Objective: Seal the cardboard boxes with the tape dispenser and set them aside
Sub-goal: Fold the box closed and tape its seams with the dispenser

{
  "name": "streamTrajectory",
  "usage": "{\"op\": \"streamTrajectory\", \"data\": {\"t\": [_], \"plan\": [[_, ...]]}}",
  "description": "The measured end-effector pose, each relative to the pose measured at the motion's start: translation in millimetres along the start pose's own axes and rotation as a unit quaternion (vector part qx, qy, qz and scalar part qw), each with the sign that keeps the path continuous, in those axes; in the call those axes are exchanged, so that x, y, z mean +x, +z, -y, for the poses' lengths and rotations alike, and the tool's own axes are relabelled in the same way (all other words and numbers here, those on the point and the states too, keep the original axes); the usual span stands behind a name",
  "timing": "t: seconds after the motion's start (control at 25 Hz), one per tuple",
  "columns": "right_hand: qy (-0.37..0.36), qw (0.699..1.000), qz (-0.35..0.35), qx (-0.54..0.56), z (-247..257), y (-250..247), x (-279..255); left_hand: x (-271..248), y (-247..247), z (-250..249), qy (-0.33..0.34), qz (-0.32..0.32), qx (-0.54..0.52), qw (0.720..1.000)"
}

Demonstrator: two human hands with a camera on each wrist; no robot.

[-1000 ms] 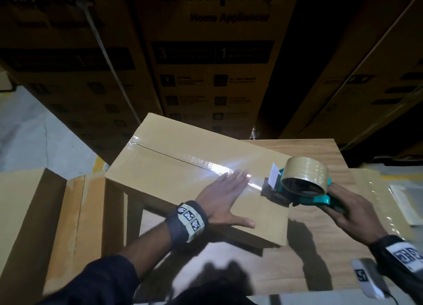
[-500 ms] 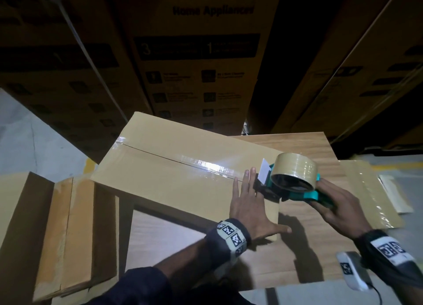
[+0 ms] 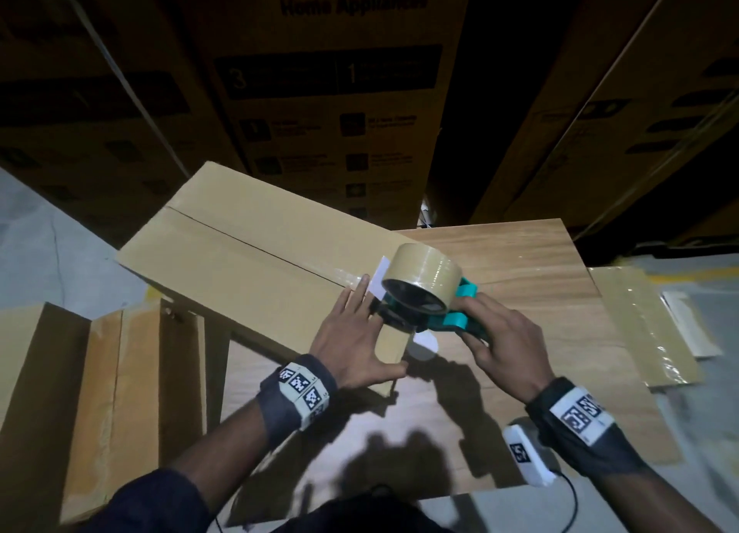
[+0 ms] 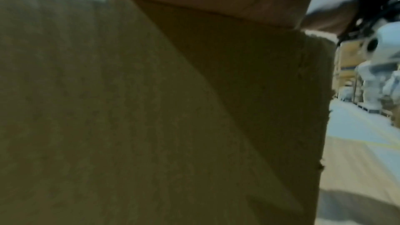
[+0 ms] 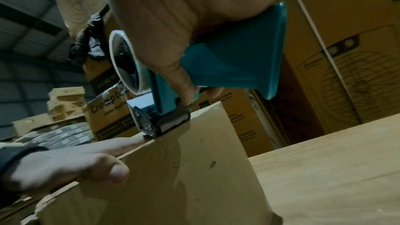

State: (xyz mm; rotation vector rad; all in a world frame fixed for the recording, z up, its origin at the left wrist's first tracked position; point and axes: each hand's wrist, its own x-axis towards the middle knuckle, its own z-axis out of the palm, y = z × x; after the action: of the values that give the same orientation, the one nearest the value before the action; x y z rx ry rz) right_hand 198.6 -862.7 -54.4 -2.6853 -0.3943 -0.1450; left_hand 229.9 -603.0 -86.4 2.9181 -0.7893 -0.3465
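A plain cardboard box [image 3: 248, 260] lies slantwise on a wooden table [image 3: 532, 276], clear tape along its top seam. My left hand [image 3: 352, 332] lies flat on the box's near right end, fingers straight, thumb on the end face. My right hand [image 3: 504, 344] grips the teal tape dispenser [image 3: 424, 292] by its handle; the roll of brown tape sits on top. In the right wrist view the dispenser's [image 5: 218, 78] metal blade end rests on the box's [image 5: 194, 160] top edge, next to my left hand's fingertips [image 5: 129, 143]. The left wrist view shows only blurred cardboard [image 4: 151, 109].
Flattened cardboard [image 3: 120, 392] stands at the table's left side. A flat taped carton [image 3: 640, 324] and a pale sheet lie on the floor to the right. Tall printed appliance cartons [image 3: 328, 92] wall off the back. A white device [image 3: 528, 456] hangs under my right wrist.
My left hand slid along the box top toward its near right end. The dispenser came down to the box's end edge, beside the left fingers.
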Motion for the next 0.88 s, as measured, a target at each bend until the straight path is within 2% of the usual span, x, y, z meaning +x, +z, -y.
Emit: {"op": "streamTrajectory", "data": {"t": [0.2, 0.64, 0.8, 0.88], "plan": [[-0.002, 0.999, 0.028, -0.021, 6.0, -14.4, -2.9, -2.7, 2.3, 5.1, -0.008, -0.011, 0.009, 1.000], [0.049, 0.997, 0.049, -0.043, -47.2, -99.6, -69.5, -1.6, 8.0, 7.1, -0.012, -0.002, 0.019, 1.000], [0.038, 0.997, 0.029, -0.065, -52.2, -114.4, -87.3, -3.6, 5.1, 4.5, -0.002, -0.006, 0.024, 1.000], [0.035, 0.996, 0.008, -0.079, -51.7, -109.3, -90.9, -3.3, 3.3, 2.6, 0.034, -0.010, 0.034, 0.999]]}}
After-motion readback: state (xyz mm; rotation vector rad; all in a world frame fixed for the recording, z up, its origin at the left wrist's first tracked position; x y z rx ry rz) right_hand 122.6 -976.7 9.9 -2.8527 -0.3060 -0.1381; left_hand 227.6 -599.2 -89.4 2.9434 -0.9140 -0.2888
